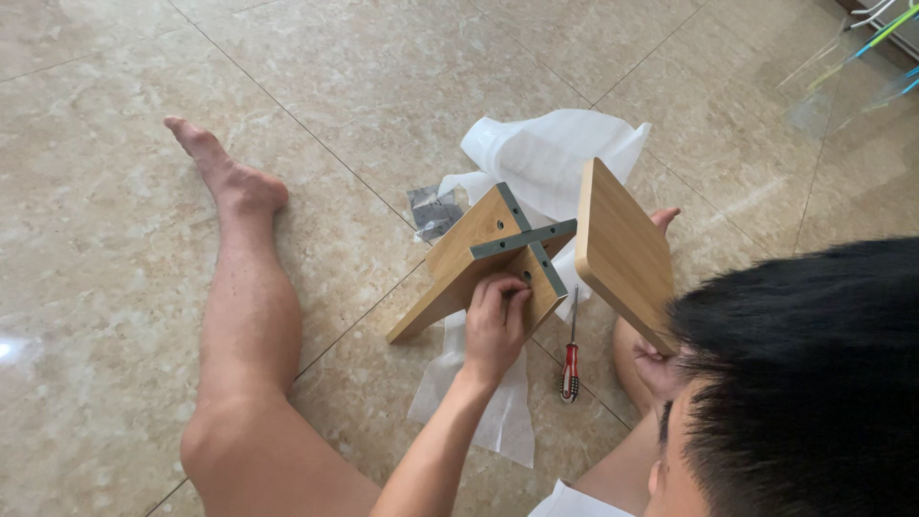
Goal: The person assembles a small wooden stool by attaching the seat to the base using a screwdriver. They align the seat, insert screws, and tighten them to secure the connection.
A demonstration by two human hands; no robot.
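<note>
- The left hand [495,325] has its grip pinched shut, fingertips [505,290] bunched at a hole in the grey bracket [529,241]; whether something small sits between them cannot be told.
- The right hand [659,369] is mostly hidden behind the head and the board [622,251]; it seems to hold the board's lower edge, with fingers showing at the board's far edge, but how far its grip is closed cannot be told.
- The bracket is a cross-shaped metal piece lying on the upper face of a wooden panel [469,263], which tilts up off the floor [402,77].
- The board stands nearly on edge just right of the panel, meeting it at the bracket's right arm.
- A screwdriver [571,359] with a red and black handle lies on the floor below the panel, between the two hands, touched by neither.
- White wrapping [546,153] spreads under and behind the wooden parts, with a strip running down past the left wrist.
- A small clear bag [433,213] lies by the panel's upper left edge.
- The person sits on the tiled floor, with a bare leg [239,306] stretched out to the left.
</note>
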